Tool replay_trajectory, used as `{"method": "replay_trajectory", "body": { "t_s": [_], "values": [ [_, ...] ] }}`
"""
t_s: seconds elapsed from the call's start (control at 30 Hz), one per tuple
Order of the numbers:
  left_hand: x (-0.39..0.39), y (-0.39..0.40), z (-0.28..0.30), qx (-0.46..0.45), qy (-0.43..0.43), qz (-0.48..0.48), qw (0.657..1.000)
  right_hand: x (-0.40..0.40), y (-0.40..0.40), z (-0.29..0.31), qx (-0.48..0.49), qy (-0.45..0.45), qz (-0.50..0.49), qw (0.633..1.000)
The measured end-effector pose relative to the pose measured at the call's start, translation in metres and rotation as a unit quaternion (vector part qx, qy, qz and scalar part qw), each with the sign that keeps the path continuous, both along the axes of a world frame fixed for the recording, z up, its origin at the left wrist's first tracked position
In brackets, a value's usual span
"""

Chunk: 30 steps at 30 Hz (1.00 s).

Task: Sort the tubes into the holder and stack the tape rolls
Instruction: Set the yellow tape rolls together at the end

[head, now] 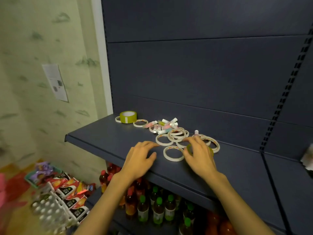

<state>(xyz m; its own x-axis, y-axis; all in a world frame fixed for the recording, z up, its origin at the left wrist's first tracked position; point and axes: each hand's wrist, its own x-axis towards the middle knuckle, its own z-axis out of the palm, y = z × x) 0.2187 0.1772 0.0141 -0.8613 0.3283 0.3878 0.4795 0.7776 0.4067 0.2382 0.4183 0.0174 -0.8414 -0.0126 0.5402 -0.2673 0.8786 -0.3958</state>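
On the dark blue metal shelf (105,133), a wide olive-green tape roll (128,117) stood at the far left, then a heap of small pastel tubes with white caps (163,125), then a loose scatter of thin white tape rings (177,135) lying flat and overlapping. The left hand (140,158) rested palm down, fingers spread and holding nothing, just beside the rings. The right hand (199,154) curled its fingers over a second green tape roll (190,147); any print on the rolls was too blurred to read.

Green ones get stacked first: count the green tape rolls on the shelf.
2. One green tape roll sits at the shelf's back left; the other lies mostly hidden under the right hand. Others could be hidden.
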Motion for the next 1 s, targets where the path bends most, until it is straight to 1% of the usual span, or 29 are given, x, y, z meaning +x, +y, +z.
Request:
{"method": "replay_trajectory", "body": {
  "t_s": [0.1, 0.23, 0.53, 0.63, 0.73, 0.8, 0.9, 1.0],
  "values": [
    [-0.022, -0.005, -0.003, -0.004, -0.003, -0.016, 1.000, -0.014, -0.002, 0.001, 0.001, -0.015, -0.020, 1.000],
    [-0.049, 0.004, -0.003, -0.026, 0.012, -0.043, 0.999, -0.033, 0.006, 0.000, -0.009, -0.002, -0.040, 0.999],
    [-0.117, 0.053, 0.005, -0.067, 0.049, -0.103, 0.991, -0.053, 0.029, -0.004, -0.023, 0.001, -0.089, 0.996],
    [-0.137, 0.069, 0.001, -0.105, 0.063, -0.116, 0.986, -0.054, 0.035, -0.006, -0.017, 0.002, -0.105, 0.994],
    [-0.151, 0.079, -0.007, -0.146, 0.064, -0.143, 0.977, -0.049, 0.038, -0.011, -0.011, -0.017, -0.120, 0.993],
    [-0.157, 0.082, -0.011, -0.155, 0.065, -0.158, 0.973, -0.043, 0.039, -0.014, -0.004, -0.030, -0.126, 0.992],
    [-0.165, 0.082, -0.014, -0.137, 0.086, -0.178, 0.971, -0.034, 0.039, -0.014, -0.005, -0.033, -0.139, 0.990],
    [-0.168, 0.078, -0.014, -0.065, 0.078, -0.204, 0.974, -0.026, 0.038, -0.012, -0.015, -0.021, -0.160, 0.987]
  ]
}}
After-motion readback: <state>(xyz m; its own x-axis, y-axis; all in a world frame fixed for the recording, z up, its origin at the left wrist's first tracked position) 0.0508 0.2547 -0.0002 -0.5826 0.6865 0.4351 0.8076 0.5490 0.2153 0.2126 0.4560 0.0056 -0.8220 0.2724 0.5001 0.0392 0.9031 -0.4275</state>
